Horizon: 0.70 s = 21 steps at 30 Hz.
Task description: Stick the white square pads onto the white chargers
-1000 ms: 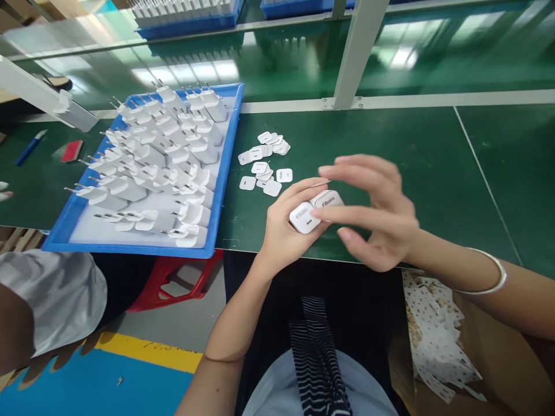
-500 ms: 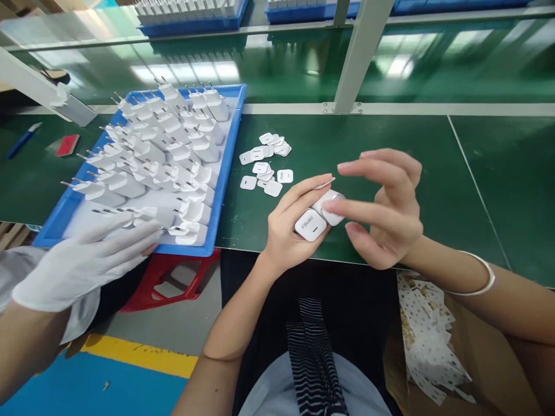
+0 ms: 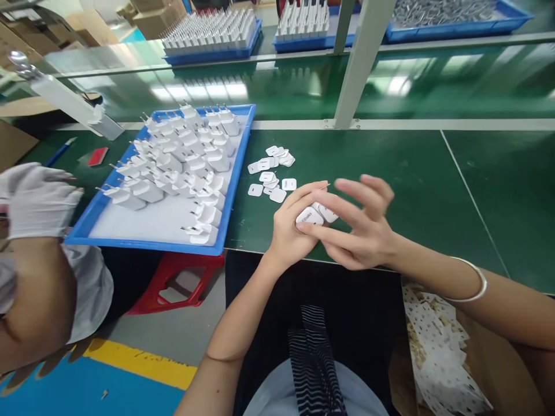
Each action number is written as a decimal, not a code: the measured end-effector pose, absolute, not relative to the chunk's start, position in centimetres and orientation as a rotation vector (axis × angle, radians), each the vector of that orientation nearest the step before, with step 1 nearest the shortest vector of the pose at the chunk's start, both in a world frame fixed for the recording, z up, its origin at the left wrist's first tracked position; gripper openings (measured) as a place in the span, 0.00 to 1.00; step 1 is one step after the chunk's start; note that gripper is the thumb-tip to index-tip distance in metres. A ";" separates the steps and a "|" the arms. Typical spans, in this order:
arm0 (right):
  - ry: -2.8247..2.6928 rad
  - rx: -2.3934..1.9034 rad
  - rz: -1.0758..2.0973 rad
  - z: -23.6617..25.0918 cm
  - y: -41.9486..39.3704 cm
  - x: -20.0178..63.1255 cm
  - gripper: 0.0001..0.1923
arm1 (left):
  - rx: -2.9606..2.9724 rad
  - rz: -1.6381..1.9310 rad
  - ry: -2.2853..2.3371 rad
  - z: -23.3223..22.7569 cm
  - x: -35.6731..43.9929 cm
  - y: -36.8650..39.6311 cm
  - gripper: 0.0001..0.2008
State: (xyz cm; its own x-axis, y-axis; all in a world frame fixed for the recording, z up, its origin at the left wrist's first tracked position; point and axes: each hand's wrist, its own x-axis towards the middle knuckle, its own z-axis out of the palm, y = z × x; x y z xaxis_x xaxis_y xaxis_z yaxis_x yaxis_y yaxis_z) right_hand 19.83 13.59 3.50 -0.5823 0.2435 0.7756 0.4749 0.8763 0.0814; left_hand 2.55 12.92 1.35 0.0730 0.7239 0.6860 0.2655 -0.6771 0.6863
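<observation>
Chargers (image 3: 315, 215), two small white plug bodies side by side, sit just above the near edge of the green bench (image 3: 390, 167), clasped in the left hand (image 3: 291, 228), whose fingers curl closed around them from below and behind. Right hand (image 3: 359, 231) lies across their front, its fingers spread loosely and the long ones touching the nearer charger's face rather than gripping it. Just beyond the hands a small heap of white cover plates (image 3: 272, 173) lies on the bench. Left of that stands a blue tray (image 3: 234, 190) filled with rows of white chargers, prongs up. At the far left, a co-worker's white-gloved hand (image 3: 37, 199) is raised beside the tray.
</observation>
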 end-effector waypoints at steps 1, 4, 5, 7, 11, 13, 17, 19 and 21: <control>-2.247 -0.523 -0.325 3.7 13.5 19.8 0.22 | 1.967 1.634 0.999 1.2 2.6 13.0 0.16; -2.153 -0.504 -0.201 4.2 13.6 20.1 0.22 | 1.989 1.628 0.995 1.6 2.3 12.7 0.15; -2.070 -0.495 -0.169 4.3 13.7 20.3 0.22 | 2.012 1.611 0.992 2.1 1.9 12.4 0.16; -1.955 -0.521 -0.112 4.4 14.0 20.6 0.25 | 2.072 1.547 1.033 3.9 0.3 11.1 0.18; -1.951 -0.645 0.040 4.5 14.2 20.7 0.29 | 2.317 1.394 1.303 9.6 -5.2 6.6 0.21; -1.948 -0.675 0.099 4.6 13.9 20.4 0.28 | 2.487 1.239 1.507 12.3 -7.9 4.0 0.23; -1.957 -0.636 0.121 4.5 13.4 19.7 0.27 | 2.486 0.687 1.360 14.7 -10.5 0.3 0.28; -1.969 -0.583 0.144 4.3 13.4 19.5 0.26 | 2.294 0.541 1.187 14.0 -10.1 -0.8 0.29; -2.000 -0.519 0.241 4.0 13.4 19.4 0.26 | 2.111 0.596 1.098 12.4 -9.0 -1.4 0.28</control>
State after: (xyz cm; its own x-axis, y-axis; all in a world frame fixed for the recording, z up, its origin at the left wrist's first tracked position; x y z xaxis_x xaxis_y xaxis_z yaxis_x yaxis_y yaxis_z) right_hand 19.42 13.37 3.99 -0.3954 0.4577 0.7964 0.2557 0.8876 -0.3831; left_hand -8.96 -1.36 12.36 0.5404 0.8370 0.0861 0.5285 -0.4172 0.7393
